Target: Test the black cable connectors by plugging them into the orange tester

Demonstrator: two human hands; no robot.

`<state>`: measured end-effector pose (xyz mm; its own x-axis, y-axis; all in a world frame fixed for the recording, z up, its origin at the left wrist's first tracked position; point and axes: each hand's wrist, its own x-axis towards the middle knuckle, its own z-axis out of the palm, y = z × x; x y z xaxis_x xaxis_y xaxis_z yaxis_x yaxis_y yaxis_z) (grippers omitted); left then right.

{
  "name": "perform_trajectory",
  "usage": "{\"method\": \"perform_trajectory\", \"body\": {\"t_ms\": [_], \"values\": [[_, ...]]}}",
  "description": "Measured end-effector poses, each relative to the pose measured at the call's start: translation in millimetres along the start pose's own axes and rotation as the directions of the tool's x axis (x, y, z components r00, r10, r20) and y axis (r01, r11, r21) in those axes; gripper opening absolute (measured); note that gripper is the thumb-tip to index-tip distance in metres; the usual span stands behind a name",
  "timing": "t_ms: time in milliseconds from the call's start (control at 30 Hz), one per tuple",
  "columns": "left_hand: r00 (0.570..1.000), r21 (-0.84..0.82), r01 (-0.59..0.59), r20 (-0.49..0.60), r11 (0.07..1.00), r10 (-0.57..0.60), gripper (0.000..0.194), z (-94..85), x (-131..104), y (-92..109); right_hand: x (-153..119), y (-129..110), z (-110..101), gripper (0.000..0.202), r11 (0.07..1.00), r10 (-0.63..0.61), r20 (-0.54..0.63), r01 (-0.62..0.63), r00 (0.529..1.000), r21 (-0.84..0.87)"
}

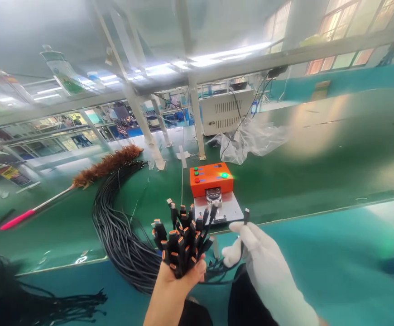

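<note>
Wrapped round a thick bundle of black cables (124, 235), my left hand (180, 280) is bare and closed. Many connectors with orange tips stick up above its fist, and the cables trail left over the green table. My right hand (260, 258), in a white glove, pinches a single black cable connector (246, 216) between thumb and fingers, its tip pointing up. Just beyond both hands sits an orange box (211, 178) with green and red buttons and a lit green lamp. A metal plate (231, 206) with a small round display (213, 194) lies before it.
A brown duster (107, 166) with a pink handle lies at the left. Black cables (40, 294) hang at the lower left. Metal posts (197, 117) rise behind the orange box, near a white vented cabinet (227, 111) and clear plastic (244, 142).
</note>
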<state>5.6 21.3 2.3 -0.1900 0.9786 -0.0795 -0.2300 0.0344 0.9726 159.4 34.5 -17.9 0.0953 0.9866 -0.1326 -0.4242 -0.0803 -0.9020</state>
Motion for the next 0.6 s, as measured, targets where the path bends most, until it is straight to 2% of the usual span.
{"method": "perform_trajectory", "body": {"t_ms": [67, 200, 433, 600], "values": [[1.000, -0.027, 0.016, 0.007, 1.000, -0.016, 0.040, -3.3, -1.2, -1.2, 13.4, -2.9, 0.3, 0.036, 0.997, 0.020, -0.015, -0.018, 1.000, 0.081], [0.995, -0.026, 0.094, 0.023, 0.995, -0.094, 0.039, -7.3, -0.1, -0.9, 24.6, 7.3, -3.2, 0.034, 0.992, 0.124, 0.028, -0.125, 0.992, 0.022], [0.989, -0.041, 0.090, -0.111, 0.995, -0.094, 0.049, -3.5, -1.4, -2.8, 32.0, 33.1, 0.2, 0.024, 0.951, 0.310, 0.013, -0.310, 0.951, 0.005], [0.989, 0.118, 0.114, -0.107, 0.986, -0.102, 0.044, -12.0, 0.4, -12.7, 39.4, 39.1, 7.4, 0.021, 0.954, 0.298, 0.033, -0.299, 0.954, 0.031]]}}
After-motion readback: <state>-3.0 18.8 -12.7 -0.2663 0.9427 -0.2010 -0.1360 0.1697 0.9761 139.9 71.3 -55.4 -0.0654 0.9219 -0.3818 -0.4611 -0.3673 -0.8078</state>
